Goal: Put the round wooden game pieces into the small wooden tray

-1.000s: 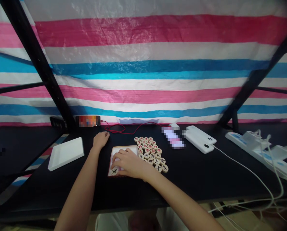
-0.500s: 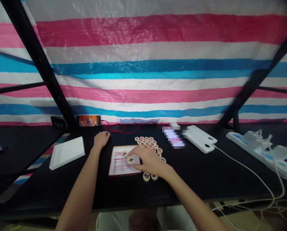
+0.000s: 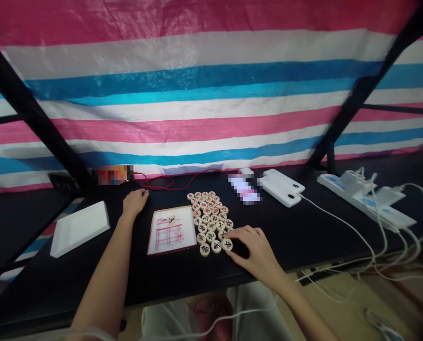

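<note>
My right hand lies on the black table, fingertips pinched on a round wooden chess piece at the near right end of a cluster of several such pieces. Left of the cluster lies a shallow box tray with red grid lines, and one piece rests near its far edge. My left hand rests palm down on the table beyond the tray's far left corner, holding nothing.
A white lid lies at the left. Behind are a red cable, a white charger block with its cord, and a power strip with plugs at the right. A striped tarp and black frame bars stand behind.
My right hand left the tray and moved right and nearer with a piece, down to the cluster's near row. The left hand stayed put. The view tilted downward.
</note>
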A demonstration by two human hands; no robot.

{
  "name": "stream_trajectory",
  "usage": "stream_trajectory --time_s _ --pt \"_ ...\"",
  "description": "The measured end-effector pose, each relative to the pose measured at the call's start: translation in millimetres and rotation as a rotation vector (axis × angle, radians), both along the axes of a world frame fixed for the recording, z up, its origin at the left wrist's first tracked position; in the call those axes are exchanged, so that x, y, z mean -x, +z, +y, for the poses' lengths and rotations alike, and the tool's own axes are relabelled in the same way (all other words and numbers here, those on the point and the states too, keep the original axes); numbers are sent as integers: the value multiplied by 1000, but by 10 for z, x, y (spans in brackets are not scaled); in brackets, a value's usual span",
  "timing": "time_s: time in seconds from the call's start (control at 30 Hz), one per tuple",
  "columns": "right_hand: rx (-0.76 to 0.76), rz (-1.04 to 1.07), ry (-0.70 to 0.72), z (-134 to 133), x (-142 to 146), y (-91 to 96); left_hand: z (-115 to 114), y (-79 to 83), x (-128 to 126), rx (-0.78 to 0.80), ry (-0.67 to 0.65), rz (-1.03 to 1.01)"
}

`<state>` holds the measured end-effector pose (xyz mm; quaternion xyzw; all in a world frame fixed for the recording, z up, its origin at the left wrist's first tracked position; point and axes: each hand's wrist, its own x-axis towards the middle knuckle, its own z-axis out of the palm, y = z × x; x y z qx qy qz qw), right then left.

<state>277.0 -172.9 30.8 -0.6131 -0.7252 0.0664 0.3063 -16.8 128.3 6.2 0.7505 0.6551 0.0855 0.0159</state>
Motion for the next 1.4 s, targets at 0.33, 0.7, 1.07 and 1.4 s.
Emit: stream_trajectory --time_s 0.33,0.7,1.07,1.4 --pt "-34 -111 -18 -6 -6 -72 20 -17 2 -5 4 -3" --pt "-28 -172 5 -21 9 -57 -1 -8 -9 -4 3 -1" --pt "-31 -87 95 235 236 200 -26 8 -15 -7 -9 0" --pt "-60 -494 280 1270 1081 156 -38 26 -13 1 -20 3"
